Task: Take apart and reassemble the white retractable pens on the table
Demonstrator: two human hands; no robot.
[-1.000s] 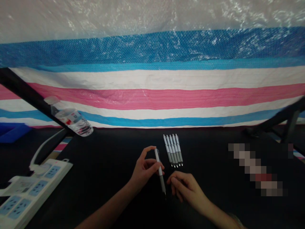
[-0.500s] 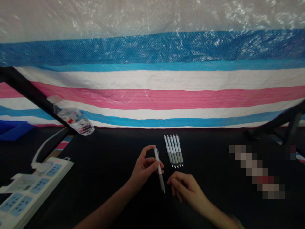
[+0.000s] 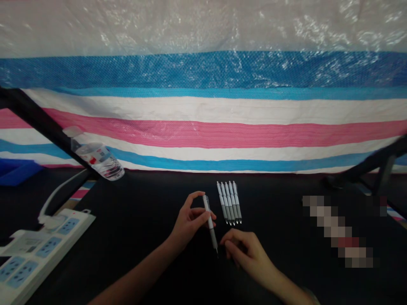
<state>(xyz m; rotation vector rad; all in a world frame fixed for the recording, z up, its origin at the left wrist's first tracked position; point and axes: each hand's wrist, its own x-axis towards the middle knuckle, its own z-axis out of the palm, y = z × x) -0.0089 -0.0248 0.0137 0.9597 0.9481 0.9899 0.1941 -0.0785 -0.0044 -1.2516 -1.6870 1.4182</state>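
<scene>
My left hand (image 3: 190,218) grips a white ballpoint pen (image 3: 211,228) with a grey grip, its thumb and fingers around the barrel and the index fingertip at the top end. The pen leans slightly, with its thin point down and toward me. Just right of that point is my right hand (image 3: 246,252), apart from the pen. Its fingers are curled in with the thumb against them, and whatever they may hold is hidden. Beyond both hands, several matching white and grey pens (image 3: 229,203) lie side by side in a row, points toward me.
On the left of the black tabletop (image 3: 152,199) lies a white power strip (image 3: 51,250) with a plug in it. A clear plastic bottle (image 3: 106,163) tilts behind a black bar (image 3: 47,127). At far left is a blue tray (image 3: 19,171). A striped sheet (image 3: 203,131) hangs behind.
The whole view has shifted slightly. My left hand keeps its hold on the pen, and my right hand stays curled near its point, with hardly any movement between them.
</scene>
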